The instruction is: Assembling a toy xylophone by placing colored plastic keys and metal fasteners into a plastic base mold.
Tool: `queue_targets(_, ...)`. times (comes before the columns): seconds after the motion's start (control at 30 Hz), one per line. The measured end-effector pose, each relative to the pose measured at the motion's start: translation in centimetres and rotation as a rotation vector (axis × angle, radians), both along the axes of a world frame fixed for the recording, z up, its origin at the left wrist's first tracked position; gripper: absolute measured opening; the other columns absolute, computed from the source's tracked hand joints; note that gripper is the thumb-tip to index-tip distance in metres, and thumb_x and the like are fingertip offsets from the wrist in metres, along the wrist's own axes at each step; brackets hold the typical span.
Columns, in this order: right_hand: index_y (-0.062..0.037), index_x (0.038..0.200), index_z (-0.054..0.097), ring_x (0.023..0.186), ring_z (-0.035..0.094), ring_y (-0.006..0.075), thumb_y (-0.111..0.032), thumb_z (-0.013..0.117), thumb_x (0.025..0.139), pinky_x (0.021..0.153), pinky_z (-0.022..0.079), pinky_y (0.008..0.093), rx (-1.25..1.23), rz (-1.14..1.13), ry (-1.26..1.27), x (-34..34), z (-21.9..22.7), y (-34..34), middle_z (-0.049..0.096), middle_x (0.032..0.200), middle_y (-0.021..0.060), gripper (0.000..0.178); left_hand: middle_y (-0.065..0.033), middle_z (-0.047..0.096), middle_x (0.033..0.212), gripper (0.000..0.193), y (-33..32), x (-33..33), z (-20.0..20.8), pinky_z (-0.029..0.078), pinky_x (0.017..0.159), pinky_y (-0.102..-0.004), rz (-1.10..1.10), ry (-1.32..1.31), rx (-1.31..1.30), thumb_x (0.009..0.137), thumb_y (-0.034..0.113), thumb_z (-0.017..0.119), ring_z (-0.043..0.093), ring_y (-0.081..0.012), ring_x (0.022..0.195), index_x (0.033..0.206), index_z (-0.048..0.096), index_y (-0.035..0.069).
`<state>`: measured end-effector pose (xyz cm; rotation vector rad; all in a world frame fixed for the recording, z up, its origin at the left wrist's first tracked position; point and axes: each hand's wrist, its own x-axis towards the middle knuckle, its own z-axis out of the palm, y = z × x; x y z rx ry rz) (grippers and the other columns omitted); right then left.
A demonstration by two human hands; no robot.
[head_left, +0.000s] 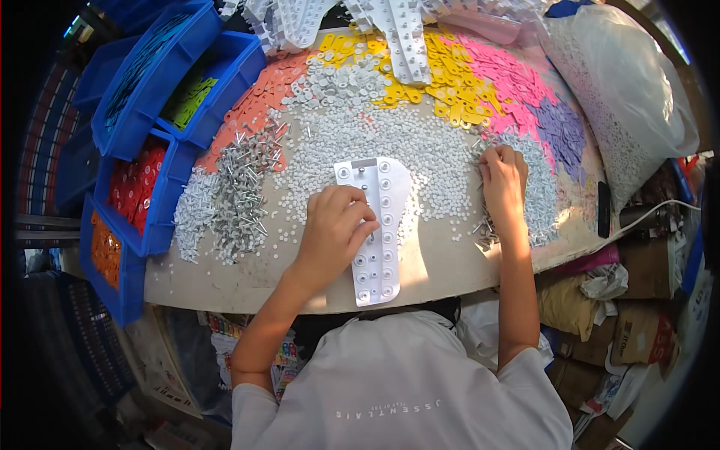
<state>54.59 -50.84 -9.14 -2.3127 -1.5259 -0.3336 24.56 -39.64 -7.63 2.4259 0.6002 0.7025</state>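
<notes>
Some way apart, the left hand (pixel 330 229) and the right hand (pixel 505 180) were both busy at the table (pixel 442 279). The left bunched over the white tray (pixel 388 251) (two rows of round wells), perhaps pinching something too small to make out. The tray lay near the table's close edge. The right curled down between white beads (pixel 442 191) and a pale heap (pixel 538 206), its hold hidden.
</notes>
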Motion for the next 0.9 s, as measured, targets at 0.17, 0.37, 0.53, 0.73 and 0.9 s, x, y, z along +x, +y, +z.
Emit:
queue_targets(0.17,-0.0053,0.097,0.062,0.095,0.055,0.0326,-0.007,0.062,0.09,0.089,0.043,0.0445,0.115,-0.058,0.021,-2.3,1.1,-0.4,0.06,0.095,0.0113,0.007,-0.0038,0.06,0.099,0.013,-0.8,0.3,-1.3,0.037,0.09,-0.0398,0.036,-0.009,0.03,0.079,0.014,0.077,0.056,-0.0243,0.1,0.084,0.066,0.009)
queue_targets(0.37,-0.0037,0.098,0.064,0.091,0.056,0.032,0.003,0.062,0.088,0.082,0.045,0.0403,0.257,0.174,0.355,-7.8,2.7,-1.5,0.062,0.098,0.0123,0.012,-0.0038,0.062,0.099,0.013,-1.7,-0.5,-1.5,0.038,0.089,-0.0396,-0.007,-0.035,0.173,0.08,0.014,0.077,0.058,-0.0246,0.102,0.087,0.067,0.008)
queue_targets(0.53,-0.0022,0.098,0.067,0.09,0.061,0.0275,0.01,0.066,0.081,0.078,0.048,0.0357,0.222,0.392,0.638,-13.2,2.9,-2.3,0.065,0.093,0.011,0.021,-0.0037,0.063,0.103,0.012,-2.2,-1.4,-0.6,0.038,0.091,-0.0392,-0.047,-0.055,0.12,0.08,0.012,0.076,0.058,-0.0242,0.104,0.09,0.071,0.008)
queue_targets(0.73,-0.0049,0.106,0.066,0.089,0.06,0.0286,0.004,0.069,0.08,0.078,0.047,0.0392,0.11,0.46,0.761,-15.9,1.4,-2.6,0.065,0.091,0.0082,0.028,-0.0051,0.063,0.104,0.012,-1.4,-2.9,-0.2,0.038,0.091,-0.0409,0.021,-0.02,-0.027,0.086,0.011,0.07,0.058,-0.0255,0.102,0.097,0.071,0.007)
queue_targets(0.9,-0.0067,0.101,0.064,0.086,0.057,0.0267,0.001,0.071,0.078,0.077,0.046,0.0387,0.04,0.494,0.654,-16.4,1.1,-2.6,0.063,0.09,0.005,0.025,-0.0066,0.064,0.098,0.01,1.3,-4.5,-0.1,0.038,0.088,-0.0391,0.332,-0.034,0.036,0.089,0.01,0.066,0.058,-0.0261,0.096,0.098,0.07,0.007)
